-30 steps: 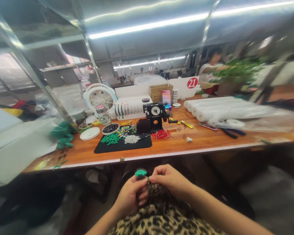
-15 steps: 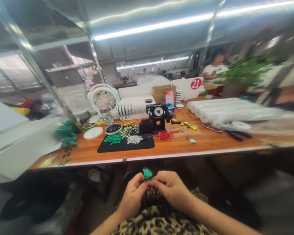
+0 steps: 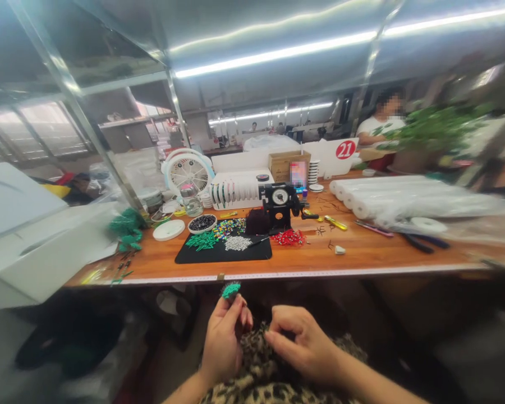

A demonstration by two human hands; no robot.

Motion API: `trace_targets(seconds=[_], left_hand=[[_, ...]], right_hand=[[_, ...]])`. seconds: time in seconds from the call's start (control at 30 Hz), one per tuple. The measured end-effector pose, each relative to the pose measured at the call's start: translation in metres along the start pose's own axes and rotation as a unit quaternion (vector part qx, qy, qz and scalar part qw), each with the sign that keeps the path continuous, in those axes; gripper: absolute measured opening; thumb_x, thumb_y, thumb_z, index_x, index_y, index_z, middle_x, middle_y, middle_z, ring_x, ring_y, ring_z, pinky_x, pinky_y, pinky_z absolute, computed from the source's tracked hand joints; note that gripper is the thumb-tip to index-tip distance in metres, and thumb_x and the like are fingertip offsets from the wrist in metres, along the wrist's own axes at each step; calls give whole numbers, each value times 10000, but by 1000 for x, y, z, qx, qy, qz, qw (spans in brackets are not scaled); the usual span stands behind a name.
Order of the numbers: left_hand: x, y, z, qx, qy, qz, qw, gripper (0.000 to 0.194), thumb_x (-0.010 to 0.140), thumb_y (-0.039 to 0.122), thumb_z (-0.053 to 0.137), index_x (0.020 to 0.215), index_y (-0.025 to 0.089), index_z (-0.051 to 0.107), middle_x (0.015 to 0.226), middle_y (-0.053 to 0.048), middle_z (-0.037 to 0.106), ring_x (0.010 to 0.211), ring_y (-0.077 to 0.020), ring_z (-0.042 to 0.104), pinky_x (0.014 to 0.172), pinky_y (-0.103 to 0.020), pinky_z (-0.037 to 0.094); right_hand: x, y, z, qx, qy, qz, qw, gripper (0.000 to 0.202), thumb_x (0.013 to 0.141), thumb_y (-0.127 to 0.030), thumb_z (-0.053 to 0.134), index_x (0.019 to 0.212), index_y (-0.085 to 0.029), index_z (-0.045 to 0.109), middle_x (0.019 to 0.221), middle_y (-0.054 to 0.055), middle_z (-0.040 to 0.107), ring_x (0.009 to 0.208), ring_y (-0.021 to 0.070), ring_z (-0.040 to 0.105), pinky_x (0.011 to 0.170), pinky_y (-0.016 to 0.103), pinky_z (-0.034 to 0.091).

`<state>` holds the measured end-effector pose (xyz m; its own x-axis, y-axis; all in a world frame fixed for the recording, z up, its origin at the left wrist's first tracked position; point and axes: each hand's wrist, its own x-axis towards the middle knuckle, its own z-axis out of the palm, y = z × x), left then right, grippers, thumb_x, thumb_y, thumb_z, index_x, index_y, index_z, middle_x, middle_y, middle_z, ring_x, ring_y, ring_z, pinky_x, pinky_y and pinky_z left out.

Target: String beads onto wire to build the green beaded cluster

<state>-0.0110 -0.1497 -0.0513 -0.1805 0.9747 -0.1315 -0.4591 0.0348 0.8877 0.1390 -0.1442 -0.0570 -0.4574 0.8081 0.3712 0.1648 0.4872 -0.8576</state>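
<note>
My left hand is closed, pinching a small bunch of green beads that stands up above the fingertips. Fine dark strands seem to poke out of the bunch's top. My right hand is apart from it, further right, thumb and forefinger pressed together. Whatever lies in that pinch is too small to make out. Both hands are over a leopard-print garment, below the table's front edge. On the black mat beyond them lie green tube pieces, silvery white beads and multicoloured beads.
A dish of black beads, a black hand-cranked winder and red pieces are on the wooden table. White rolls, pliers and a yellow cutter lie right. A fan stands behind; a person sits beyond.
My hands have separated. The left has moved slightly left with the green bead bunch, now raised higher; the right no longer touches it. The view has shifted a little.
</note>
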Motion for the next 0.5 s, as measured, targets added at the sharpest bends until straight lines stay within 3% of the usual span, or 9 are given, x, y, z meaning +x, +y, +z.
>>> trace_targets(seconds=[0.33, 0.5], left_hand=[[3, 6, 4, -18, 22, 19, 999, 261, 610, 340, 785, 671, 162, 604, 602, 9, 549, 632, -129, 506, 622, -225, 423], [8, 2, -2, 53, 56, 47, 996, 253, 646, 341, 763, 777, 153, 655, 773, -16, 612, 719, -119, 501, 644, -191, 405]], right_hand=[[0, 1, -12, 26, -12, 7, 1000, 283, 802, -276, 503, 542, -164, 499, 557, -16, 460, 549, 103, 425, 539, 227, 308], [1, -5, -16, 57, -6, 52, 997, 311, 797, -312, 520, 528, -161, 488, 550, -14, 467, 552, 105, 435, 542, 226, 315]])
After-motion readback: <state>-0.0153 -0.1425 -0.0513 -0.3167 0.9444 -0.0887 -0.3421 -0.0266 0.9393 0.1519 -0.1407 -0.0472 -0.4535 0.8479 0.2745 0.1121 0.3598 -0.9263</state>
